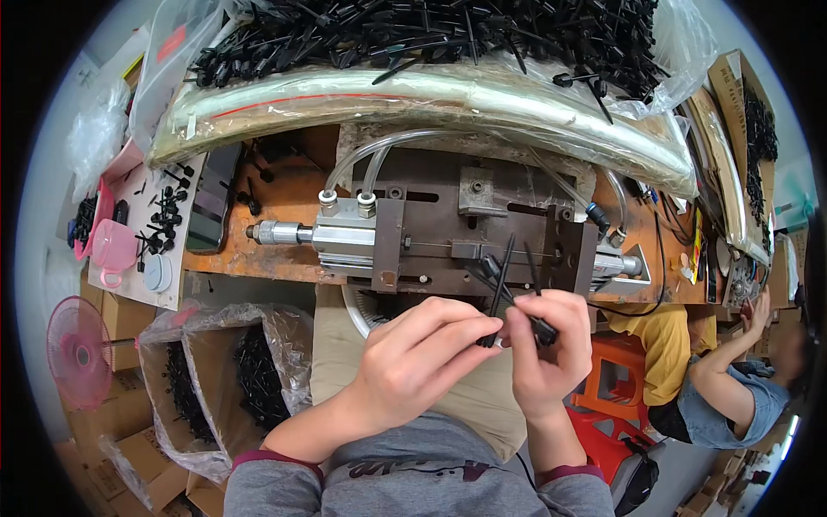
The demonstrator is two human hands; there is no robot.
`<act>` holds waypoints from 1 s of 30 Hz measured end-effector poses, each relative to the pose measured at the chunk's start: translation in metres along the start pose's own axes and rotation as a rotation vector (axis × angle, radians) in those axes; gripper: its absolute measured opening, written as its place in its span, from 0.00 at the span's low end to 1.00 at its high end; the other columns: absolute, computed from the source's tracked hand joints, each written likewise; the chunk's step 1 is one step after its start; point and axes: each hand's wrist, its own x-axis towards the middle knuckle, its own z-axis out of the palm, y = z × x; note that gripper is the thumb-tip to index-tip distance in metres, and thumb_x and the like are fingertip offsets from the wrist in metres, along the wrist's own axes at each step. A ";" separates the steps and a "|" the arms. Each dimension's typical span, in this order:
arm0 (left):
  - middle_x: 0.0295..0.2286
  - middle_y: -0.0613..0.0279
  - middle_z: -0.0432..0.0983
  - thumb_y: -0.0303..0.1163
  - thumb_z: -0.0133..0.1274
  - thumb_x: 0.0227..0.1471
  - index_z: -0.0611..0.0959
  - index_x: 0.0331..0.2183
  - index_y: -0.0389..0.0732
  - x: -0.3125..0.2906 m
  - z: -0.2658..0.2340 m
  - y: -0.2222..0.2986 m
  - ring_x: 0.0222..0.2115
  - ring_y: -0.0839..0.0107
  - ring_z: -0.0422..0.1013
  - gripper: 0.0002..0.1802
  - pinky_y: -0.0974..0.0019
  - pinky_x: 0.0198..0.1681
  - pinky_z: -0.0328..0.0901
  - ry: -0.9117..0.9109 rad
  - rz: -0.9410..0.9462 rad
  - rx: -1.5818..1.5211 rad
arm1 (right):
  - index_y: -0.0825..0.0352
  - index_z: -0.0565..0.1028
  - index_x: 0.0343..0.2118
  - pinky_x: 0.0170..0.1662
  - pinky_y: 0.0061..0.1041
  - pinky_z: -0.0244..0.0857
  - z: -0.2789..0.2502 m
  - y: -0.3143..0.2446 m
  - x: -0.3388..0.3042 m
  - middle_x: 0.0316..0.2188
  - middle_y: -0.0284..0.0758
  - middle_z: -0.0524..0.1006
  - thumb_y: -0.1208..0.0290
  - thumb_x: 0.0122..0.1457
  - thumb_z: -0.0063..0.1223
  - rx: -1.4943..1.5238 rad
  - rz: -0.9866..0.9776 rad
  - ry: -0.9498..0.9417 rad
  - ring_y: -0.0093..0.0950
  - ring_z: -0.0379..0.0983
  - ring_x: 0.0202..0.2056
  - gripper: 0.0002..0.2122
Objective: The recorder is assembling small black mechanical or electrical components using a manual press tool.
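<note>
My left hand (426, 358) is closed, its fingertips pinching a slim black plastic part (502, 280) with a thin pointed stem. My right hand (551, 345) is closed too, on a black stemmed part with a thick knob (544, 332) showing by the fingers. The two hands nearly meet, and the stems cross and point up, so which stem belongs to which hand is hard to tell. Just beyond them is a dark metal fixture (508, 181) on the bench, with a silver air cylinder (345, 246) at its left and another cylinder (616, 265) at its right.
A large heap of black stemmed parts (413, 34) lies on a plastic-wrapped carton (431, 99) at the back. Clear hoses (375, 164) loop over the fixture. A lined box (220, 388) of black parts stands lower left, near a pink fan (80, 353). A co-worker (732, 388) sits at right.
</note>
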 end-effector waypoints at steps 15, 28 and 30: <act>0.48 0.56 0.78 0.28 0.65 0.39 0.84 0.32 0.38 0.000 0.013 -0.017 0.30 0.65 0.76 0.13 0.66 0.37 0.71 -0.144 0.109 0.506 | 0.72 0.74 0.37 0.27 0.16 0.68 -0.025 -0.008 -0.001 0.43 0.43 0.73 0.90 0.55 0.53 0.233 0.259 0.111 0.19 0.72 0.26 0.08; 0.46 0.58 0.79 0.27 0.66 0.38 0.85 0.32 0.38 0.010 0.009 -0.015 0.25 0.68 0.76 0.13 0.71 0.31 0.71 -0.196 0.080 0.525 | 0.74 0.71 0.37 0.21 0.15 0.62 -0.047 -0.006 0.005 0.36 0.49 0.77 0.83 0.57 0.54 0.698 0.614 -0.026 0.19 0.68 0.18 0.06; 0.46 0.58 0.79 0.26 0.66 0.39 0.85 0.33 0.37 0.013 0.004 -0.013 0.25 0.69 0.77 0.14 0.71 0.32 0.72 -0.229 0.051 0.488 | 0.75 0.71 0.36 0.21 0.15 0.61 -0.049 -0.004 0.005 0.35 0.49 0.77 0.83 0.57 0.54 0.803 0.676 -0.055 0.19 0.67 0.17 0.06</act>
